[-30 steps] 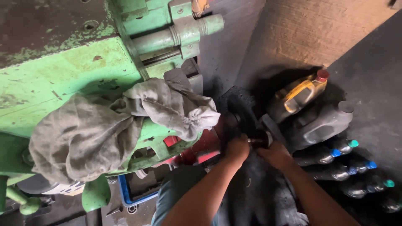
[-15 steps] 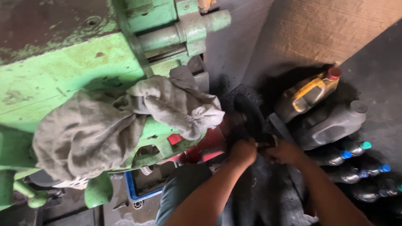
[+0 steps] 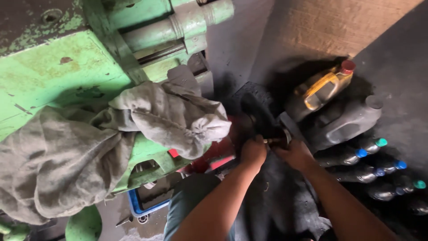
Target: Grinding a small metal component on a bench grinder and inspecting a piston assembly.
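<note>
My left hand (image 3: 253, 151) and my right hand (image 3: 295, 154) meet low down beside a green machine (image 3: 53, 76). Between them they grip a small dark metal part (image 3: 277, 139) with a brassy stub, held over a dark greasy cloth (image 3: 276, 201). Fingers of both hands curl around it. What the part joins to is lost in shadow. A grey rag (image 3: 102, 147) is draped over the machine's edge just left of my left hand.
A yellow-labelled oil jug with a red cap (image 3: 322, 87) and a grey jug (image 3: 352, 122) lean at the right. Below them lie several dark bottles with blue and green caps (image 3: 370, 151). A blue tray (image 3: 149, 203) sits under the machine. Red parts (image 3: 214, 156) show behind the rag.
The view has shifted slightly, so the jugs and machine sit a little higher and further right. Both hands stay together on the small part, barely moved.
</note>
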